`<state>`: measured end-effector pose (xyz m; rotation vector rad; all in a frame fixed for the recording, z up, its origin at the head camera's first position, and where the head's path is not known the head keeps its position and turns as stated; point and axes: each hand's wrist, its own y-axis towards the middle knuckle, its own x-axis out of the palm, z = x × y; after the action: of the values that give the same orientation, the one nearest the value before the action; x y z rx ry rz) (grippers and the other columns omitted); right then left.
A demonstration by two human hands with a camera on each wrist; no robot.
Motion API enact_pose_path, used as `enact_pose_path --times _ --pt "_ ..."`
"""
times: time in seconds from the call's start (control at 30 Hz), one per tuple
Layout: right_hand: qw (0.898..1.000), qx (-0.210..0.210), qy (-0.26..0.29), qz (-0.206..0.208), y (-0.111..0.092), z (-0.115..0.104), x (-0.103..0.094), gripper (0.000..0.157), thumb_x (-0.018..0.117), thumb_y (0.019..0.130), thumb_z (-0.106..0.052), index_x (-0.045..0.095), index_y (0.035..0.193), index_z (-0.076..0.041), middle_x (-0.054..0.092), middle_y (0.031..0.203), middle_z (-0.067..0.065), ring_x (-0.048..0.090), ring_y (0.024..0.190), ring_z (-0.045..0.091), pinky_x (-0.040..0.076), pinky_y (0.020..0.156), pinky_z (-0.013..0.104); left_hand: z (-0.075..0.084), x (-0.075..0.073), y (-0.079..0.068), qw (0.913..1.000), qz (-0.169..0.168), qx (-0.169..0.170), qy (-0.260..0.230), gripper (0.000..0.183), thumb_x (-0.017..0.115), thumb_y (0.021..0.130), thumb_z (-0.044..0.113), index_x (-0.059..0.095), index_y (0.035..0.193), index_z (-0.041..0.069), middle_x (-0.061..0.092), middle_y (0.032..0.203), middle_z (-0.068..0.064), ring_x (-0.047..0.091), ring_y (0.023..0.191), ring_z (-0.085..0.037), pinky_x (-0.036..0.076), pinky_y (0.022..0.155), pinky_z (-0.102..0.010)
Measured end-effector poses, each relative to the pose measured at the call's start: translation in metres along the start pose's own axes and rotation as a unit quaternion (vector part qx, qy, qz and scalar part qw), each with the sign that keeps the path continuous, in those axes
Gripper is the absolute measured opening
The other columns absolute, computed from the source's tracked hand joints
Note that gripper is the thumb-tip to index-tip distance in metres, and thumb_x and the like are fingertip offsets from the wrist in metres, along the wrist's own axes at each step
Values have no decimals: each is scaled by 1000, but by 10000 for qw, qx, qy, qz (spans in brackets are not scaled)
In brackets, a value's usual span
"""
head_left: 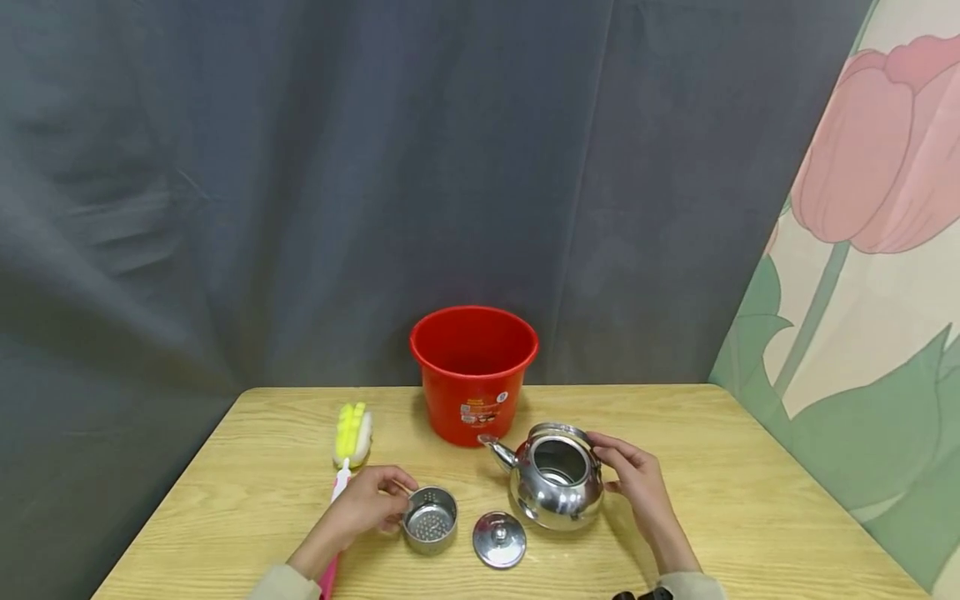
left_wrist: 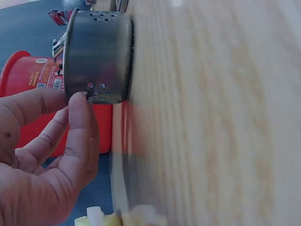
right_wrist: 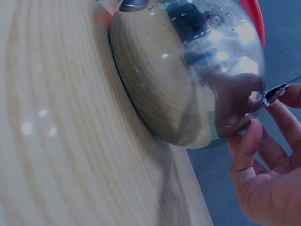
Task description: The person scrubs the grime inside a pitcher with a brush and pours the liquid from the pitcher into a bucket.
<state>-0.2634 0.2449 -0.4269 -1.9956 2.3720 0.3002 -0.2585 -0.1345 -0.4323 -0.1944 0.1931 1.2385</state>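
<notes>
My left hand (head_left: pixel 372 500) pinches the rim of a small metal strainer basket (head_left: pixel 431 521), its wall and base dotted with holes. In the left wrist view, the thumb lies on the outer wall of the strainer (left_wrist: pixel 99 56). A shiny steel teapot (head_left: pixel 558 487) stands lidless on the table, its spout pointing left and its opening facing me. My right hand (head_left: pixel 633 475) holds the teapot's right side near the handle mount; in the right wrist view the thumb touches the rounded body (right_wrist: pixel 188 80). Between strainer and teapot lies the round metal lid (head_left: pixel 499 540), knob up.
Behind the teapot stands a red bucket (head_left: pixel 474 375). A long-handled brush (head_left: pixel 352 433) with a yellow and white head lies at the left, partly under my left forearm. The wooden table (head_left: pixel 735 500) ends at a dark curtain (head_left: pixel 390 183).
</notes>
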Motion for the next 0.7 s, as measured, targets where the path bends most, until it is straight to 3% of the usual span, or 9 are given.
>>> enact_pose_path --times 0.43,0.7 --pt "9991 230 307 177 1 -5 4 33 59 90 -16 61 120 -1 68 100 -14 59 90 6 45 61 28 1 6 1 9998 153 -119 83 18 64 78 -3 68 95 -2 63 87 -8 60 65 -16 54 56 -30" --pt "9985 297 319 323 0 -4 6 32 59 89 -13 62 118 0 69 96 -15 59 87 5 44 58 26 1 10 2 9998 166 -33 66 25 66 71 -5 68 96 -2 66 89 -9 63 66 -18 55 58 -33"
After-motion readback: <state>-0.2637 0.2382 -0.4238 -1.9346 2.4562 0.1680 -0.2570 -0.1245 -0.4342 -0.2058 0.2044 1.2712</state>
